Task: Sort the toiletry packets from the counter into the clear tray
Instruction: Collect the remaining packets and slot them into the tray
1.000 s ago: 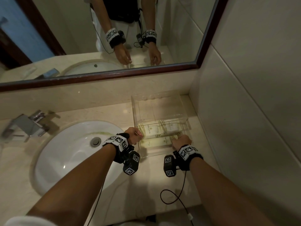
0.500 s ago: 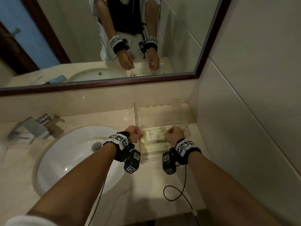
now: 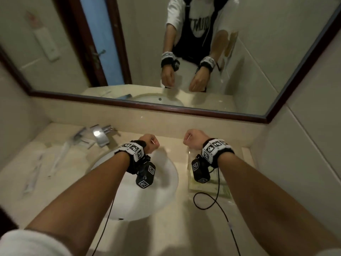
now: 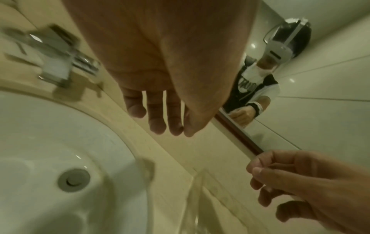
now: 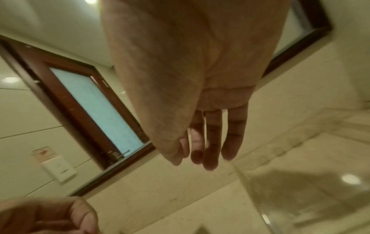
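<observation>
The clear tray [image 3: 189,174] stands on the counter at the right, under my right wrist. Pale printed packets [image 3: 224,189] lie flat in its near end. More long wrapped packets [image 3: 60,160] lie on the counter left of the basin, blurred. My left hand [image 3: 150,145] hangs above the basin's back rim, fingers loosely curled and holding nothing. My right hand [image 3: 191,140] hovers above the tray's far end, also empty. In the left wrist view my left hand's fingers [image 4: 158,125] hang relaxed, beside the tray's edge [image 4: 197,196]. In the right wrist view my right hand's fingers [image 5: 208,156] hang loose over the tray [image 5: 300,197].
A white basin [image 3: 147,185] fills the middle of the counter, with a chrome tap [image 3: 101,134] behind it on the left. A wood-framed mirror [image 3: 166,108] runs along the back wall. A tiled wall [image 3: 304,145] closes off the right side. A black cable [image 3: 208,204] trails from my right wrist.
Both hands have lifted up and away from the tray, leaving the packets in it. The view has swung left, bringing the packets on the left counter into sight.
</observation>
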